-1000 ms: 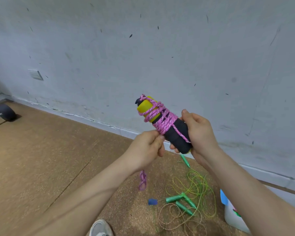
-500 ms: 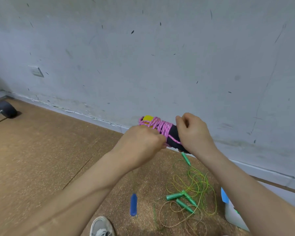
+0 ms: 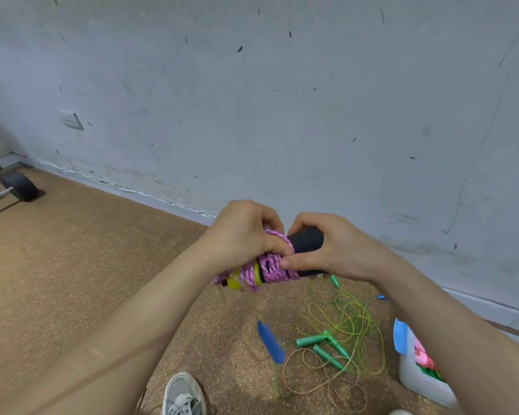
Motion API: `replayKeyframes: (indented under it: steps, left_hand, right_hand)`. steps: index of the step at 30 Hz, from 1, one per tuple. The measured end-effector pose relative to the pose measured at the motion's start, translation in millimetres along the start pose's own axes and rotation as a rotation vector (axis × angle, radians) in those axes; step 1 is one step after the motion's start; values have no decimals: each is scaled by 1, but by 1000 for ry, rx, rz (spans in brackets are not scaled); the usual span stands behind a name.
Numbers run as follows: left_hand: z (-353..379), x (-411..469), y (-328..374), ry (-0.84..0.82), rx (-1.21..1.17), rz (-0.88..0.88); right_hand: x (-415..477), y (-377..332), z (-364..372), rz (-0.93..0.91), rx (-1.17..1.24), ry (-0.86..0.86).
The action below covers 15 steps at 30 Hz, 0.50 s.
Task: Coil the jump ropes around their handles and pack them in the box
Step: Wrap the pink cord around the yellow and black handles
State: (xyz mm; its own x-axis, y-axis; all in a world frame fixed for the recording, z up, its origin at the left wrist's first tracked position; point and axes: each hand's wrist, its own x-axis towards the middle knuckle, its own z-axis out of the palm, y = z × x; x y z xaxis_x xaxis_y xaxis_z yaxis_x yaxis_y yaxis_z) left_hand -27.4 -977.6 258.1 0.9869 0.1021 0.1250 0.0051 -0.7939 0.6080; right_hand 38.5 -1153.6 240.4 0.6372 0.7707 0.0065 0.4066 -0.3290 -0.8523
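I hold a jump rope bundle in the air in front of the wall: black and yellow handles (image 3: 307, 241) wrapped in pink rope (image 3: 270, 268). My right hand (image 3: 333, 250) grips the black end of the handles. My left hand (image 3: 244, 235) curls over the pink coils, its thumb pressing on them. On the cork floor below lie green jump rope handles (image 3: 319, 345) with loose green and tan cord (image 3: 351, 322), and a blue handle (image 3: 270, 342). A white plastic box (image 3: 420, 375) stands at the lower right, partly hidden by my right forearm.
A grey wall rises close behind my hands. My grey shoe (image 3: 183, 395) shows at the bottom edge. A black wheel (image 3: 20, 185) sits at the far left by the wall. Brown cork floor (image 3: 72, 265) stretches to the left.
The bundle has tipped from yellow end up to lying level and lower. My left hand moved from the dangling rope tail onto the coils. The view shifted down.
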Motion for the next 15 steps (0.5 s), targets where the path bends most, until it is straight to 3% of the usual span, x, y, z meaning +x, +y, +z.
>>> replayKeyframes:
  steps: [2, 5, 9, 15]
  left_hand:
    - [-2, 1, -4, -97, -36, -19]
    - [-9, -2, -12, -344, -293, -147]
    - [-19, -9, -31, -539, -352, -231]
    - [-22, -8, -33, -329, -388, -279]
  right_hand:
    - [4, 5, 1, -73, -220, 98]
    - [9, 12, -3, -68, -532, 172]
    - [9, 24, -17, 27, -659, 365]
    - [14, 36, -23, 123, -728, 507]
